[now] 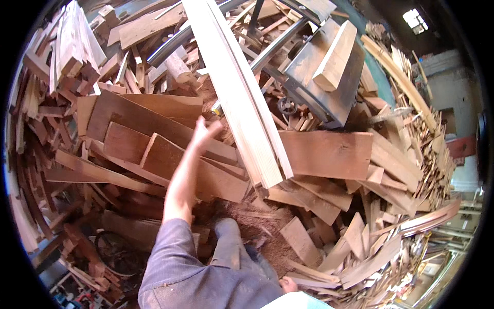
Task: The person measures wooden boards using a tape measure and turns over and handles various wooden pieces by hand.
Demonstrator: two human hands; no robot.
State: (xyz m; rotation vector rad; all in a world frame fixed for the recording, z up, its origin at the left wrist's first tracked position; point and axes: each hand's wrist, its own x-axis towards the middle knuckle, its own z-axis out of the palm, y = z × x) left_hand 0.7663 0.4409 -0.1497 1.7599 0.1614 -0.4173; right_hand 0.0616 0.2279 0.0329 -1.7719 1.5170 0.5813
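My left hand (207,132) is stretched forward, just left of the long pale planks, with a gap between them. It is somewhat blurred, its fingers look apart, and nothing shows in it. Two long pale planks (234,87) lie side by side, running from the far edge to the middle of the view. Just beyond the hand is a small yellow-and-blue item (216,108), too small to name. My right hand (288,285) is low beside my body, partly hidden, its fingers unclear; the ends of some offcuts lie near it.
Metal bars (172,46) and a metal machine table (329,64) with a squared timber (337,56) stand ahead, a handwheel (287,106) below. Brown boards (324,154) and stacked offcuts (72,51) crowd both sides. Reddish sawdust (252,224) covers the floor by my legs.
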